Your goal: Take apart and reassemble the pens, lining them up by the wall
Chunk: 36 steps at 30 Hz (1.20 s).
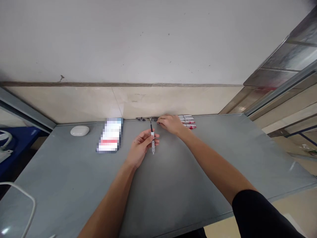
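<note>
My left hand point(141, 145) is closed around a pen point(153, 142) held upright above the table. The pen's lower barrel is clear and whitish; a thin dark length with a pale tip, like a refill, sticks out at its top. My right hand point(170, 124) is at the table's back edge, thumb and fingers pinched at a small dark piece I cannot make out. Just left of those fingers lie thin black pen parts point(141, 119) along the wall. White pens point(185, 117) and red-marked pens point(190, 126) lie side by side behind my right hand, which partly hides them.
The grey table point(173, 191) meets a tiled wall point(173, 99) at the back. To the left lie a phone point(110, 135) with a lit, blurred screen and a white rounded case point(79, 131). A white cable point(32, 205) curves over the left front corner.
</note>
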Each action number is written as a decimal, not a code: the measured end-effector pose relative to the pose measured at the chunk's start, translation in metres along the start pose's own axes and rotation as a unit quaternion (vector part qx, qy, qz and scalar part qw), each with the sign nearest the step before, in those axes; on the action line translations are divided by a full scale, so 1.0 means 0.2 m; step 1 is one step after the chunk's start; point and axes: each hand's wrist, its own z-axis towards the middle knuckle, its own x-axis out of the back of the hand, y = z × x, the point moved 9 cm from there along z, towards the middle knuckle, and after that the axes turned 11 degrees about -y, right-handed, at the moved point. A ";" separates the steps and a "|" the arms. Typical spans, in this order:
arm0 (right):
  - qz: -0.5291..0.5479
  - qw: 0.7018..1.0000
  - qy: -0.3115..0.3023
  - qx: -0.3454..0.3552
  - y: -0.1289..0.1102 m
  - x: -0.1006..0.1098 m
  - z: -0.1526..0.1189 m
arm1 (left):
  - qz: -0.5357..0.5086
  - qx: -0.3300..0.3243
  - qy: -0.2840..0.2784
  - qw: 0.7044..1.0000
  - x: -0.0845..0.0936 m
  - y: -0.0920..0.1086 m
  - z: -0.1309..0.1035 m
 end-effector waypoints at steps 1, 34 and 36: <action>-0.002 1.000 -0.001 0.001 0.00 0.00 0.00 | 0.001 0.001 0.001 1.000 0.00 0.00 0.00; 0.700 0.678 0.202 -0.097 0.01 -0.01 -0.48 | 0.073 0.032 -0.055 0.995 -0.07 -0.06 0.00; 0.710 0.667 0.203 -0.097 0.01 -0.01 -0.49 | 0.085 0.038 -0.064 0.994 -0.08 -0.06 0.00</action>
